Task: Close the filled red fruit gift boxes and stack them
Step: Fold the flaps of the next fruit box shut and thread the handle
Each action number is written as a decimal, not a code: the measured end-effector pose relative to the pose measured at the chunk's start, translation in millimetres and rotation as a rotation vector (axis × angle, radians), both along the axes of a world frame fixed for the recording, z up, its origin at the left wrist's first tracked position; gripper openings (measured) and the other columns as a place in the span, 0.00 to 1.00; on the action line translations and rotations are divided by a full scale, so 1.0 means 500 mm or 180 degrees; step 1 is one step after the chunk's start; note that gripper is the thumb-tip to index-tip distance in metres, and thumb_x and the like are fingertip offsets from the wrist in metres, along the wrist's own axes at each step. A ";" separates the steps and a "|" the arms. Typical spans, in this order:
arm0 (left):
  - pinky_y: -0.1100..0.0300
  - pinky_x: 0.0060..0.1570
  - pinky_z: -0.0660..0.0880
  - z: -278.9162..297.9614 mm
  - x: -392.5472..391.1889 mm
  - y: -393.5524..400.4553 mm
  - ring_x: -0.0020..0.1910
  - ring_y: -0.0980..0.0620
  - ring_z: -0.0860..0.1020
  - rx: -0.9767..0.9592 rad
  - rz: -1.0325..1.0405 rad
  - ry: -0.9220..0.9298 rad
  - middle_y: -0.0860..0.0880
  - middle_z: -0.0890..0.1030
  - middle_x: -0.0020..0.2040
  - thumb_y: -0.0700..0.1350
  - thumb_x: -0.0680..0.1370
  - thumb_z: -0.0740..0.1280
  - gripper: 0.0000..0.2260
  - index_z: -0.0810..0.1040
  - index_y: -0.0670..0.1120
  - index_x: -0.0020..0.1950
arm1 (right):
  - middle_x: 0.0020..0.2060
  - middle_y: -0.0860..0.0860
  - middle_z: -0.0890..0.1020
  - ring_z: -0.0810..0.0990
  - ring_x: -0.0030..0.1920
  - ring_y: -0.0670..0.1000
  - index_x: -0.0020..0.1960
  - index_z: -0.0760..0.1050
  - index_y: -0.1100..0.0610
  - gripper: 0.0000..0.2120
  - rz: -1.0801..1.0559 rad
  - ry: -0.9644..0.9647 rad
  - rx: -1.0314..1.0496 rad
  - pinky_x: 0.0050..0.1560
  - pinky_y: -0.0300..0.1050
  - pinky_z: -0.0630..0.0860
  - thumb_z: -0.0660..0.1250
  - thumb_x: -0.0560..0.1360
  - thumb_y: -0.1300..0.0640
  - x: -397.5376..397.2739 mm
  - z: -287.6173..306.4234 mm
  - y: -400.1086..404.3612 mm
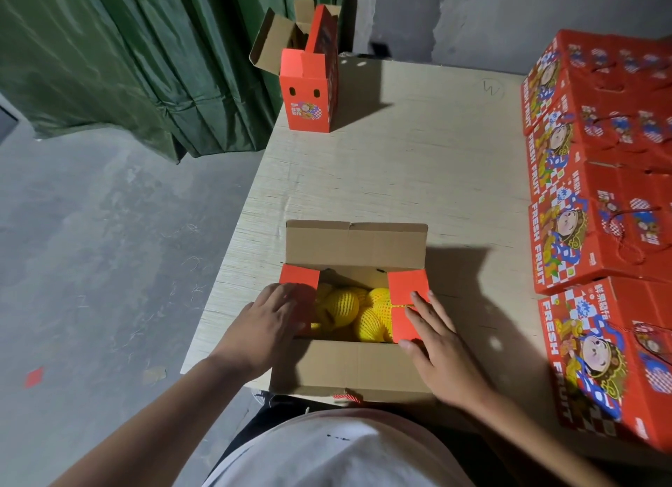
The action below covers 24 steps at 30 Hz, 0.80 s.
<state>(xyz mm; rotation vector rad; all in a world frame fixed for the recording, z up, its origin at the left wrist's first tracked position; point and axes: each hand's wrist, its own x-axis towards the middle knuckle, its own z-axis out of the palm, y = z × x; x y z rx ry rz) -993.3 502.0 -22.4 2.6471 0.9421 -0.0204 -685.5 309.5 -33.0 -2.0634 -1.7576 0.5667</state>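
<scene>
Red-flapped open box (354, 305) shows yellow netted fruit (343, 303).

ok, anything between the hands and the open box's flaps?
Nothing visible. The left hand lies on the left flap, the right hand on the right flap of the open box.

one open box (354, 368) between two hands, left hand (271, 325), right hand (442, 355), one upright open box (309, 86) far beyond them, five closed boxes (596, 239) right of the right hand, several netted fruits (343, 303) inside
</scene>
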 end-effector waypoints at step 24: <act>0.63 0.52 0.78 0.034 -0.021 0.022 0.61 0.64 0.76 -0.0956 0.0984 -0.1106 0.63 0.72 0.65 0.43 0.80 0.72 0.36 0.59 0.62 0.82 | 0.58 0.40 0.78 0.80 0.60 0.44 0.72 0.70 0.40 0.29 -0.1458 0.1212 0.0430 0.57 0.46 0.78 0.76 0.76 0.56 0.049 0.028 0.015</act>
